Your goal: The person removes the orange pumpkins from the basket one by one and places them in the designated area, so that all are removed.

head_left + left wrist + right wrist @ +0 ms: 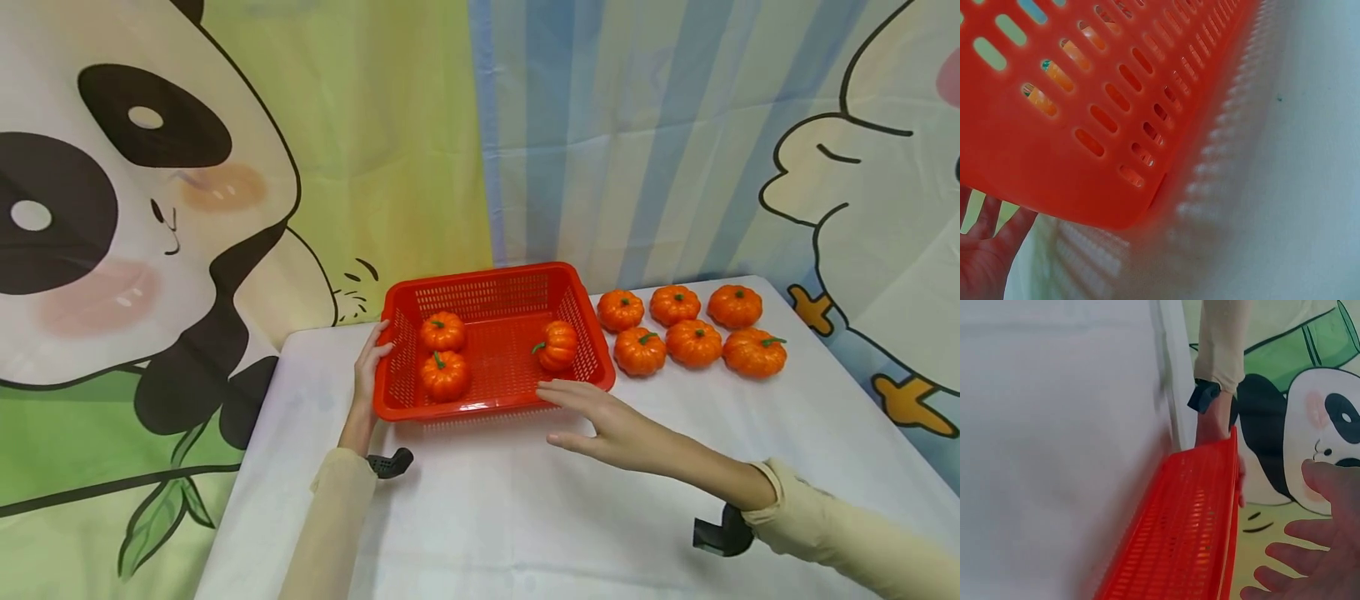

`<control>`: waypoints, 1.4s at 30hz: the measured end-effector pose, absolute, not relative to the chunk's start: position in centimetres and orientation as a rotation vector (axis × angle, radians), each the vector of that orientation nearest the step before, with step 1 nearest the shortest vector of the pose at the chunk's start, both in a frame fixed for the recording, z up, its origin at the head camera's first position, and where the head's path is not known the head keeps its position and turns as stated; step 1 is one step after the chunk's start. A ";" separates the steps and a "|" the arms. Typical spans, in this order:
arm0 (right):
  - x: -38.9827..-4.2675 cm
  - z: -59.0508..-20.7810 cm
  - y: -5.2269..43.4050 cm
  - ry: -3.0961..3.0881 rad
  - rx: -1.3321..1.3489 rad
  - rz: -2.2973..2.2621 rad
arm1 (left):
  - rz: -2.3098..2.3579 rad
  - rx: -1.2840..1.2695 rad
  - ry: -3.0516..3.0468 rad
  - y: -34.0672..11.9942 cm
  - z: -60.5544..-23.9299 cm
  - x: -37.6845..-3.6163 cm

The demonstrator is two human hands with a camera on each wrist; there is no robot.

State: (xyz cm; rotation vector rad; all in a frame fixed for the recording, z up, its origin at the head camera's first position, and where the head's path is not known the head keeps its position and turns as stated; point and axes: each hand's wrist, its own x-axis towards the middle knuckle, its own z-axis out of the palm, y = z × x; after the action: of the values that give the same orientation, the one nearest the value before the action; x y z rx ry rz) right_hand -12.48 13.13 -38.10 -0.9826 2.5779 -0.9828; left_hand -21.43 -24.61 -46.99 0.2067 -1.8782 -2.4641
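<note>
On the worktop [480,517] sits your red basket [491,408], just left of six loose pumpkins [693,342] in two rows. Three pumpkins already lie inside it: two near the left wall [444,332], one tipped on its side by the right wall [557,346].

Your left hand [369,367] rests against the basket's left wall with the thumb hooked over the rim; the left wrist view shows only the wall and a bit of palm, so how firm that grip is, I cannot tell. Your right hand [600,417] is flat and spread just in front of the basket's near right corner, holding nothing.

My read is that you are between pumpkins, so keep the left hand steadying the basket; it looks light and would slide on the smooth cloth. Take the nearest loose pumpkin [640,350] first, so your sleeve does not sweep the others. Close your fingers round its body rather than the stem, lift it clear of the rim, and set it down in the open middle so it does not roll.
</note>
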 end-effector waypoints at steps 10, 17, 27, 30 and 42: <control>-17.2 -37.3 7.5 2.457 -1.137 -0.947 | -2.473 0.191 -1.873 -25.0 -47.0 -21.2; -21.9 -37.6 1.9 2.331 -1.014 -0.720 | -2.473 0.194 -1.866 -25.0 -47.2 -21.1; -25.2 -39.7 -3.9 2.280 -1.049 -0.439 | -2.484 0.196 -1.879 -24.6 -47.3 -21.1; -25.6 -39.9 -4.8 2.274 -1.051 -0.423 | -2.498 0.182 -1.865 -24.6 -47.3 -21.2; -26.9 -39.8 -6.8 2.231 -0.953 -0.424 | -2.491 0.184 -1.851 -24.6 -47.0 -21.7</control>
State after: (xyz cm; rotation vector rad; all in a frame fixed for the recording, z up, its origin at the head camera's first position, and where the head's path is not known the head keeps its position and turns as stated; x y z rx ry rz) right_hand -26.88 -6.76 -39.79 -0.9528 2.2306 -0.4245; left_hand -21.66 -24.62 -47.03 0.1836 -1.8514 -2.4909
